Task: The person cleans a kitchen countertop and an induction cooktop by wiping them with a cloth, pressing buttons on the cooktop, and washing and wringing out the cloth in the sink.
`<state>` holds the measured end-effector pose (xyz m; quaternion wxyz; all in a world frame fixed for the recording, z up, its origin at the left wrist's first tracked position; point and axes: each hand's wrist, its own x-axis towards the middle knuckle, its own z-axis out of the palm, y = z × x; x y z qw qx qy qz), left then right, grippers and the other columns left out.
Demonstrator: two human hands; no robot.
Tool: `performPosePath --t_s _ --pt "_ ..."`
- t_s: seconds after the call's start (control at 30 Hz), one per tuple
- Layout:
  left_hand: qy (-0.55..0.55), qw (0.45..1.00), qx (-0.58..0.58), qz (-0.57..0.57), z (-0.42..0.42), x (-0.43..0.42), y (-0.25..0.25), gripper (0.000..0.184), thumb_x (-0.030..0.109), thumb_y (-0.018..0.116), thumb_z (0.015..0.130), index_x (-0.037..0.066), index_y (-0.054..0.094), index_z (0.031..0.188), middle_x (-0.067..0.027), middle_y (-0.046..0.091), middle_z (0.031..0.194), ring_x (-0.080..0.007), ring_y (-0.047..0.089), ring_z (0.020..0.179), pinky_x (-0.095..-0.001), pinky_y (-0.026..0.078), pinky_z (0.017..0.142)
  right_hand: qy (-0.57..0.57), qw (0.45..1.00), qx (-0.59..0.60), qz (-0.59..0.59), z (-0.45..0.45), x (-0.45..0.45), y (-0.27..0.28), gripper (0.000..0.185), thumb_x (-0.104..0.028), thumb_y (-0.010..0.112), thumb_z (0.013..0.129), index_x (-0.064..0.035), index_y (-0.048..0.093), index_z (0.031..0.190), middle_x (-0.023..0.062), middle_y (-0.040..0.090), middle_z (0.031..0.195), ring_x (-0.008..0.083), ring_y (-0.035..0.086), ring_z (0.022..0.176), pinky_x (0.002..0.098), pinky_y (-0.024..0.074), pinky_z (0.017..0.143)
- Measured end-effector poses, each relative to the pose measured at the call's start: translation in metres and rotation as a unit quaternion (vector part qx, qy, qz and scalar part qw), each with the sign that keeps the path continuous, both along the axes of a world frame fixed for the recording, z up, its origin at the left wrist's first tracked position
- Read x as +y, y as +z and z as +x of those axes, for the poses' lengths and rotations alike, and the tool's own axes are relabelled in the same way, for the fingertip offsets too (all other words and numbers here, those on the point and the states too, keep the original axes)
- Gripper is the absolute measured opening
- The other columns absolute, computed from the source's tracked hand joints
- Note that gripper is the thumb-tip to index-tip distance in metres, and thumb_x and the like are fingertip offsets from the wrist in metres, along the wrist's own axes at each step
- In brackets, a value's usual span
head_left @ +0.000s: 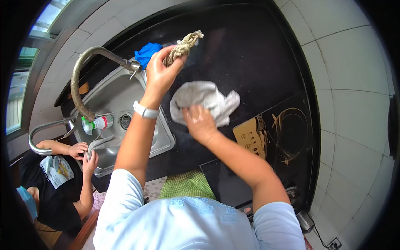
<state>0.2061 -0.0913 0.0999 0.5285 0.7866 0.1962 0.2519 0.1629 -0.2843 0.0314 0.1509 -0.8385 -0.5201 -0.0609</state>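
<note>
My left hand (163, 71), with a white band on its wrist, is raised over the counter beside the sink. Its fingers are closed around a twisted beige rag (182, 48), whose free end points up and away. Lower and to the right, my right hand (200, 123) presses a bunched white cloth (203, 96) onto the black countertop (258, 62). The fingertips are partly sunk in the folds, and whitish wet spots show on the back of this hand. A blue plastic bag (146, 54) lies just left of my left hand.
A steel double sink (166, 141) with two curved faucets (77, 79) is on the left, holding a spray bottle (102, 122). Another person's hands (85, 156) handle a grey cloth (99, 142) there. A brown panel (250, 135) and stove-ring marks lie at right.
</note>
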Motion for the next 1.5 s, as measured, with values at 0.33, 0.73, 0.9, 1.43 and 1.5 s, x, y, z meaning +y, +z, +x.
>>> performPosePath --t_s 0.33,0.73,0.9,1.43,1.5 --pt "0.016 0.996 0.079 0.049 0.159 -0.013 -0.04 0.043 0.034 0.07 0.072 0.006 0.066 0.103 -0.0121 0.067 0.09 -0.0221 0.063 0.085 -0.0312 0.048 0.077 -0.171 0.946 0.241 0.136 0.069 -0.068 0.093 0.017 -0.014 0.06 0.081 0.0014 0.057 0.088 0.0196 0.057 0.085 0.0367 0.057 0.077 0.0406 0.0489 0.068" --pt "0.011 0.994 -0.013 -0.11 0.055 -0.036 -0.04 0.029 0.013 0.065 0.081 0.0 0.062 0.107 -0.0083 0.064 0.101 -0.0147 0.059 0.093 -0.0262 0.044 0.084 -0.524 0.829 0.196 -0.017 0.335 -0.175 -0.027 0.058 -0.043 0.058 0.076 -0.0217 0.049 0.129 0.0081 0.04 0.137 0.0313 0.04 0.123 0.0431 0.0337 0.1" --pt "0.04 0.985 0.037 -0.163 0.013 -0.044 -0.028 0.024 0.01 0.063 0.082 0.0 0.063 0.103 -0.0071 0.064 0.1 -0.0129 0.057 0.094 -0.0259 0.044 0.085 -0.519 0.834 0.186 -0.029 0.221 -0.041 0.005 0.051 -0.03 0.062 0.07 -0.0271 0.055 0.121 0.0045 0.043 0.127 0.0278 0.042 0.116 0.039 0.0359 0.098" --pt "-0.182 0.938 0.179 -0.236 -0.062 -0.152 -0.013 0.027 0.018 0.06 0.087 0.005 0.061 0.11 -0.0028 0.063 0.098 -0.0101 0.057 0.09 -0.0225 0.043 0.077 -0.234 0.94 0.24 0.055 -0.118 -0.183 0.024 0.034 -0.001 0.062 0.051 -0.0204 0.063 0.079 -0.0012 0.053 0.098 0.0259 0.048 0.097 0.0383 0.0377 0.084" --pt "-0.183 0.928 0.226 -0.233 -0.068 -0.18 -0.019 0.028 0.018 0.06 0.087 0.007 0.059 0.113 -0.0018 0.061 0.098 -0.0097 0.056 0.087 -0.0222 0.045 0.076 -0.258 0.94 0.217 0.06 -0.151 -0.226 0.026 0.029 -0.001 0.061 0.05 -0.0166 0.061 0.075 0.0018 0.054 0.094 0.028 0.05 0.092 0.0396 0.0407 0.076"
